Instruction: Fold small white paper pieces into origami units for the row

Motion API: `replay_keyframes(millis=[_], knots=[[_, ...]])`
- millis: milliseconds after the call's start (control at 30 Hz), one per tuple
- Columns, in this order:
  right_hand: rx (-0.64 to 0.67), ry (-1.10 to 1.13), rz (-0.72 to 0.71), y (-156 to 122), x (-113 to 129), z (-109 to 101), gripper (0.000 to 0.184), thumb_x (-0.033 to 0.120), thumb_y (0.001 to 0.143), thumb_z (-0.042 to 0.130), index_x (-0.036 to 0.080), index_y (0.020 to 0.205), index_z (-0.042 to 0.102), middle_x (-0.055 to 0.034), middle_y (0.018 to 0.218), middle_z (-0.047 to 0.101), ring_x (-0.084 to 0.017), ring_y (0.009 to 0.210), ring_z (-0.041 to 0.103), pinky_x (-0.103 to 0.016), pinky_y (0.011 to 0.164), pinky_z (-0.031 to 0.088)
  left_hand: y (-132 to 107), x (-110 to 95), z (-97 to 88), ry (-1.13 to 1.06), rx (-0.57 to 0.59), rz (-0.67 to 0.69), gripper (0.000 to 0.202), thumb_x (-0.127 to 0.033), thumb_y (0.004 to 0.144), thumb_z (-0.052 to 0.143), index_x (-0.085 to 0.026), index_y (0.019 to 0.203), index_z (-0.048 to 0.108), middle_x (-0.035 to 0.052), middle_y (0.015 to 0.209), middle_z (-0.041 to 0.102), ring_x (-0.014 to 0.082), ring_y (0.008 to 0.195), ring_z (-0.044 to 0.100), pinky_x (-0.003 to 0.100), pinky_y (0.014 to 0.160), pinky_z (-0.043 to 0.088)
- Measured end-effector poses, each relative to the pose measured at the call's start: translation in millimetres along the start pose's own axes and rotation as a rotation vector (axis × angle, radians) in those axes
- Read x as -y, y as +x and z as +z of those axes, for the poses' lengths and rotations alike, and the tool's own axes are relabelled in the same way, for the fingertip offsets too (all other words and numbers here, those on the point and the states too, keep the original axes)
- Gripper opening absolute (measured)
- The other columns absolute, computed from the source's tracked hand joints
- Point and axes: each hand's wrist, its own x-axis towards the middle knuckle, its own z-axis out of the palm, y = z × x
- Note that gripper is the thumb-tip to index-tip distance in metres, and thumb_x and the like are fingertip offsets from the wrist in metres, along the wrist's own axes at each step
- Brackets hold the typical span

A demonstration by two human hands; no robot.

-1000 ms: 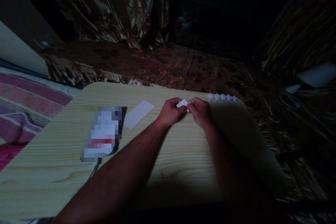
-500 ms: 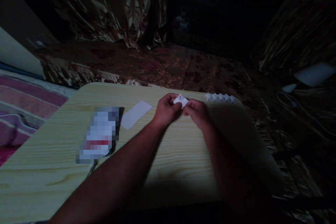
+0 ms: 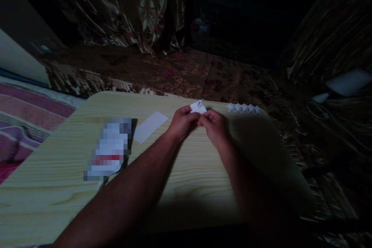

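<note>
A small folded white paper (image 3: 198,106) is held up between both hands above the far part of the table. My left hand (image 3: 182,121) pinches it from the left, thumb lying across its lower edge. My right hand (image 3: 214,123) closes on its lower right corner with thumb and fingertips. The fingers behind the paper are hidden. To the left of my hands lies a flat white paper rectangle (image 3: 151,126). Several small folded white paper pieces (image 3: 244,108) stand in a row on the right, near the far edge.
The light wooden table (image 3: 186,186) has rounded far corners. On its left lies a pixelated, phone-like object (image 3: 110,149) with a cable. Beyond are a patterned carpet (image 3: 180,69) and curtains (image 3: 145,7). A striped bedcover (image 3: 17,116) borders the left side; a white cable (image 3: 316,112) lies at right.
The folded paper has turned and tilted slightly between my fingers. My right hand has shifted a little left, closer to my left hand. The other things stay put.
</note>
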Motion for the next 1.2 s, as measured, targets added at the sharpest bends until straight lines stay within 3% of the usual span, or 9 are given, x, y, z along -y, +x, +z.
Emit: replay_keyframes(millis=[500,733,1200], knots=[[-0.092,-0.114,-0.096,-5,1,4,0.011,0.028,0.072,0.059,0.019,0.068,0.058,0.002,0.061,0.06,-0.013,0.059,0.055,-0.023,0.056,0.041,-5,5,15.7,0.004,-0.064,0.105,0.027,-0.017,0.067,0.063,-0.012,0.093,0.066,0.0019,0.073,0.066,0.0073,0.054,0.052,0.02,0.054,0.039],[-0.102,-0.129,-0.077,-6,0,7,0.01,0.029,0.071,0.059,0.019,0.068,0.057,0.0028,0.06,0.058,-0.012,0.058,0.053,-0.023,0.056,0.041,-7,5,15.5,-0.009,-0.108,0.076,0.02,-0.019,0.066,0.064,-0.013,0.084,0.067,0.0006,0.07,0.064,0.0082,0.057,0.053,0.022,0.06,0.043],[-0.082,-0.127,-0.068,-8,3,8,0.011,0.029,0.071,0.06,0.019,0.066,0.057,0.0028,0.059,0.058,-0.012,0.057,0.051,-0.023,0.055,0.04,-7,6,16.2,-0.042,-0.146,0.076,0.011,-0.02,0.066,0.064,-0.012,0.075,0.063,0.0003,0.065,0.061,0.0089,0.056,0.053,0.022,0.057,0.042]])
